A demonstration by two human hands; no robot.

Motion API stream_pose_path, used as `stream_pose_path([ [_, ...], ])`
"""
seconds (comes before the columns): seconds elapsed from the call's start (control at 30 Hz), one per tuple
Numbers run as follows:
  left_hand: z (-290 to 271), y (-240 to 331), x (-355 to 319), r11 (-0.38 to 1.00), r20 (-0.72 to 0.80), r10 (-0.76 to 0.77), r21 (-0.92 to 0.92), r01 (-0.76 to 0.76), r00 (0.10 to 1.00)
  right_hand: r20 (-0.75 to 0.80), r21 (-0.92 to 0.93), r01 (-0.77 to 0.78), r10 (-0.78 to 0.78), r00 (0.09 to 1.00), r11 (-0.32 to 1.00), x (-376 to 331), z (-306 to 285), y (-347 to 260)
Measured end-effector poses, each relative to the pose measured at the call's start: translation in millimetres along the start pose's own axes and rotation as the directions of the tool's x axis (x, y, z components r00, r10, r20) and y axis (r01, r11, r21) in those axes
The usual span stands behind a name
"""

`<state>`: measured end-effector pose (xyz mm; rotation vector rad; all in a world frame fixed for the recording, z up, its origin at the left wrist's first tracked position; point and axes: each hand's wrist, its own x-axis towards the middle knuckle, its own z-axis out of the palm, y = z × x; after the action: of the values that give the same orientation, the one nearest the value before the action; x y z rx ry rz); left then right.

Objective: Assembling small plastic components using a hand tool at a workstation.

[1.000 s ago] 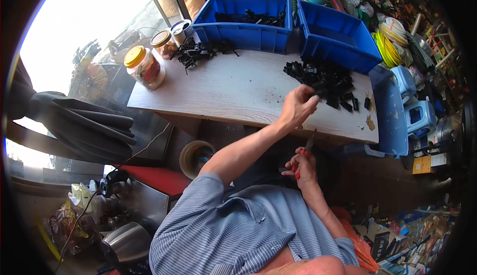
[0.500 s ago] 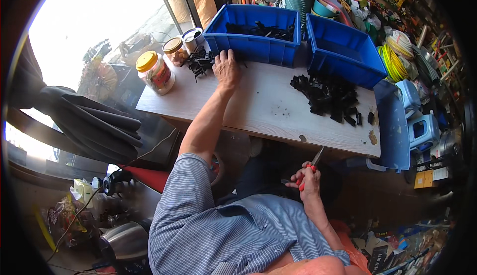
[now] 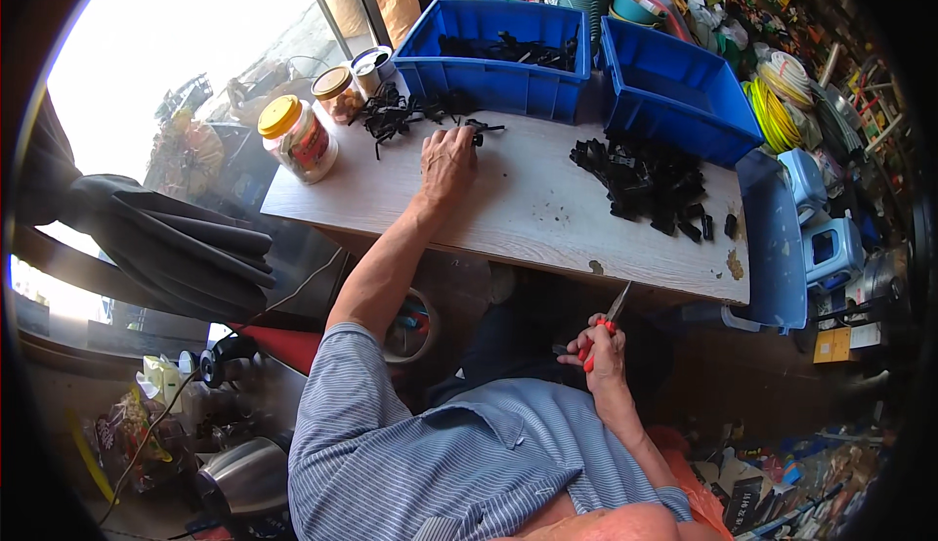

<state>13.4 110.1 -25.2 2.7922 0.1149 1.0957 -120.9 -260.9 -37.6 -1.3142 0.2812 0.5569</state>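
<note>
left hand (image 3: 447, 162) on black part (image 3: 479, 130), right hand (image 3: 601, 346) gripping cutters (image 3: 608, 318)

Yellow-lidded jar (image 3: 297, 137) with a red label and perhaps two smaller jars (image 3: 339, 92) stand at the table's left end.

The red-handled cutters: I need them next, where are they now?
In the head view, the red-handled cutters are in the right hand, below the table's front edge.

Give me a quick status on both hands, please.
Left hand flat on small black plastic piece. Right hand grips red-handled pliers. Nothing obstructing.
</note>
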Motion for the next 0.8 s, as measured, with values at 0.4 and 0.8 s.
stream_pose_path([
  [0.4,-33.1,61.5,5.5,0.926,-0.137,0.073,-0.358,-0.118,0.988,0.016,0.059,0.023,-0.024,1.000,0.998,12.6,-8.2,7.1],
  [0.8,-21.0,76.2,-22.6,0.630,0.139,-0.310,-0.711,0.313,0.940,0.014,0.108,0.033,-0.035,0.999,0.994,11.7,-2.9,-4.7],
])
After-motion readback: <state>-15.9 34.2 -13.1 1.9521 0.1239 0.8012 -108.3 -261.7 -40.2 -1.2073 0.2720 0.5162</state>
